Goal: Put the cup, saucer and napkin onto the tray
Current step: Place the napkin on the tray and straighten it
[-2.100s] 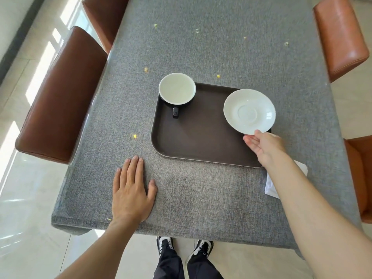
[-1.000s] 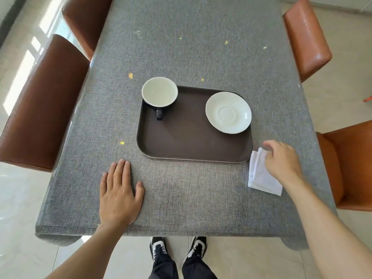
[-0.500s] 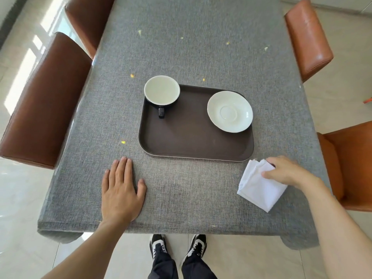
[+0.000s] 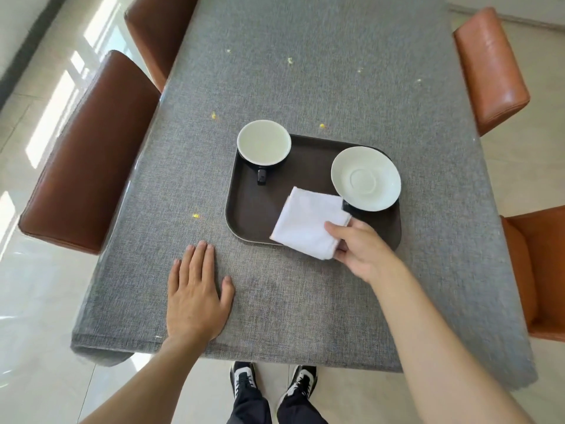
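A dark brown tray (image 4: 250, 206) lies on the grey tablecloth. A cup (image 4: 263, 142), black outside and white inside, stands in the tray's far left corner with its handle toward me. On the tray's right side rests a white saucer (image 4: 366, 178). My right hand (image 4: 362, 249) pinches the right edge of a folded white napkin (image 4: 307, 223), which hangs over the tray's near edge, just left of the saucer. My left hand (image 4: 195, 293) lies flat on the cloth near the table's front edge, fingers spread, holding nothing.
Brown leather chairs (image 4: 82, 160) line the left side of the table and orange ones (image 4: 489, 68) the right. Small yellow specks (image 4: 195, 215) dot the tablecloth (image 4: 305, 71). My shoes (image 4: 272, 381) show below the table's front edge.
My right hand set the saucer on the tray, took hold of the napkin at the tray's right corner, and has carried it left over the tray's near edge. The left hand stayed put.
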